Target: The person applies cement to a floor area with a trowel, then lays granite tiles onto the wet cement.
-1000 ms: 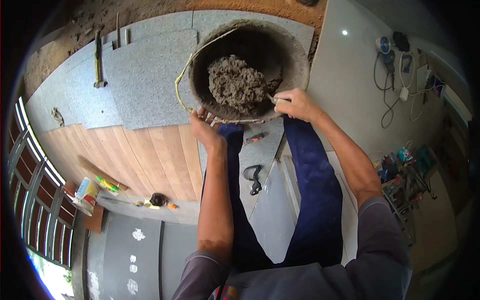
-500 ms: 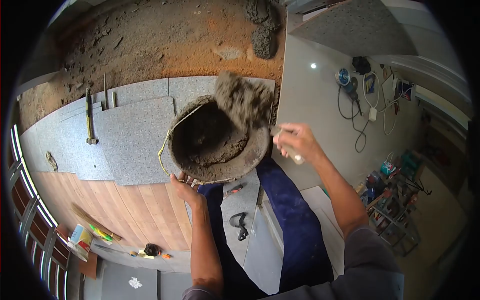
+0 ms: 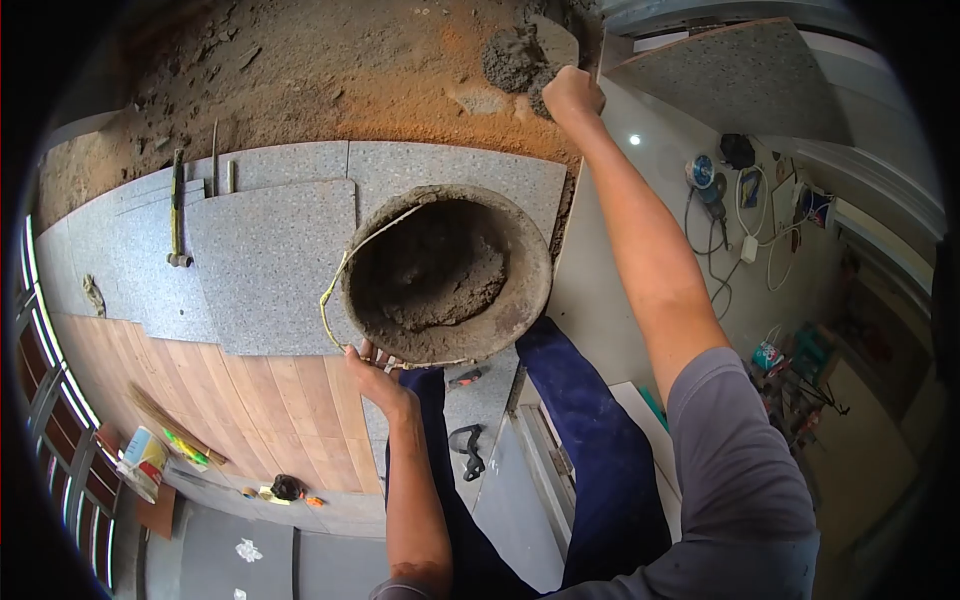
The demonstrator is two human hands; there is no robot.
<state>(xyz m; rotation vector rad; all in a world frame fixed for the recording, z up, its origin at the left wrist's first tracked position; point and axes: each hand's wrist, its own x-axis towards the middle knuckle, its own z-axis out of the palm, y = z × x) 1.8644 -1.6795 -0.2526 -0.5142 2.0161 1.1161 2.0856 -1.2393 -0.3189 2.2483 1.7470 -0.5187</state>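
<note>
My left hand (image 3: 380,380) grips the lower rim of a round bucket (image 3: 530,290), which is tilted so its mouth faces me. Wet mortar (image 3: 450,295) lies inside, and a wire handle (image 3: 345,265) hangs along the bucket's left side. My right hand (image 3: 574,95) is stretched far forward, closed in a fist over the dirt's right edge. It holds a trowel whose blade (image 3: 555,42) shows beyond the fist, beside a heap of mortar (image 3: 513,60). The trowel's handle is hidden in the fist.
Grey speckled tiles (image 3: 270,260) border the dirt (image 3: 350,70), with a hammer (image 3: 177,210) on them. A black clamp-like tool (image 3: 468,450) lies between my legs. At right are a power tool (image 3: 704,180) with cords and a leaning slab (image 3: 740,80).
My right hand has moved forward from beside the bucket to the mortar heap at the far edge. The mortar load above the bucket is gone from there. My left hand keeps its hold.
</note>
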